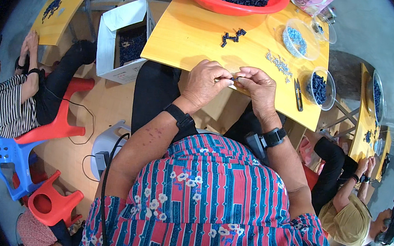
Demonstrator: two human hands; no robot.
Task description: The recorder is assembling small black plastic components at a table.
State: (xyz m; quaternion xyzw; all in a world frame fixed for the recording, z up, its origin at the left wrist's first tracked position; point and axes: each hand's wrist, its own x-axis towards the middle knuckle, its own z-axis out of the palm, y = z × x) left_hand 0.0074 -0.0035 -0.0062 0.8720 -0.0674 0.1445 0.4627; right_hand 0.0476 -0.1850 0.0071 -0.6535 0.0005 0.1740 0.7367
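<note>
Bright light, soft shadows, edges curved, corners black

The tabletop (187, 35) carries one basin (228, 7) at its far edge, one dark cluster (233, 39) mid-surface, and toward its right edge one pale pile (280, 64), one tool (298, 94) and at least two tubs (313, 44). Its near edge has two hands (204, 83), its near left corner one carton (116, 72).

On tbl (191, 36): 1 basin (228, 7) far end, snips (298, 101) near R edge; box (118, 70) L of tbl.
</note>
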